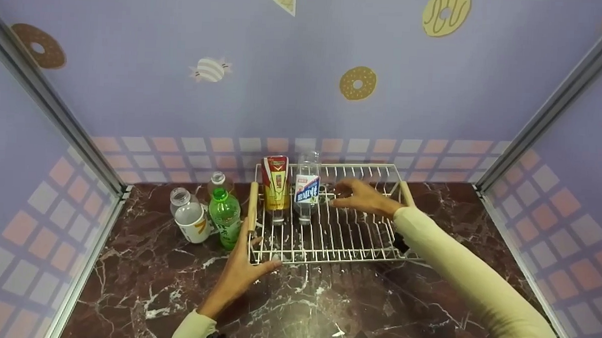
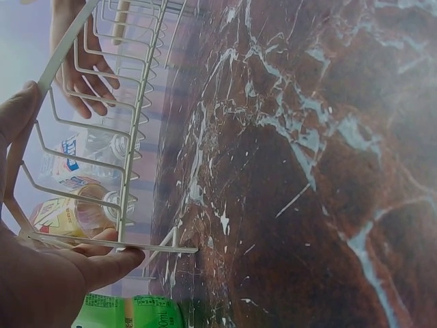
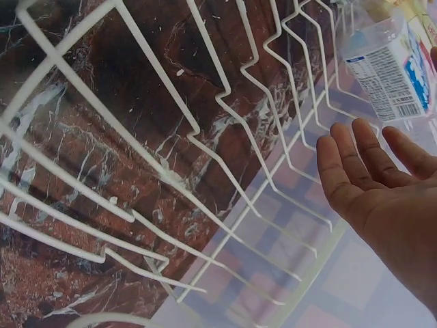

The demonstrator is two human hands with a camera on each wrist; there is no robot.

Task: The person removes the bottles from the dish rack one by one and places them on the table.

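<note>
A white wire dish rack point(image 1: 323, 260) with wooden side handles stands on the counter. My left hand point(image 1: 245, 264) grips its front left corner, thumb and fingers around the wire frame point(image 2: 160, 248). Two bottles stand neck down between the wires: a red and yellow labelled bottle point(image 1: 275, 183) at the left, and a clear bottle with a blue and white label point(image 1: 307, 189) beside it. Just right of the clear bottle, my right hand point(image 1: 362, 196) hovers over the rack with fingers loosely bent. In the right wrist view, that hand point(image 3: 382, 184) holds nothing.
Left of the rack, a green bottle point(image 1: 225, 219), a clear bottle with a white and orange label point(image 1: 191, 217) and another clear bottle point(image 1: 218, 180) stand upright, uncapped. The counter point(image 1: 346, 310) is dark red marble pattern. Patterned walls point(image 1: 284, 88) enclose the back and sides.
</note>
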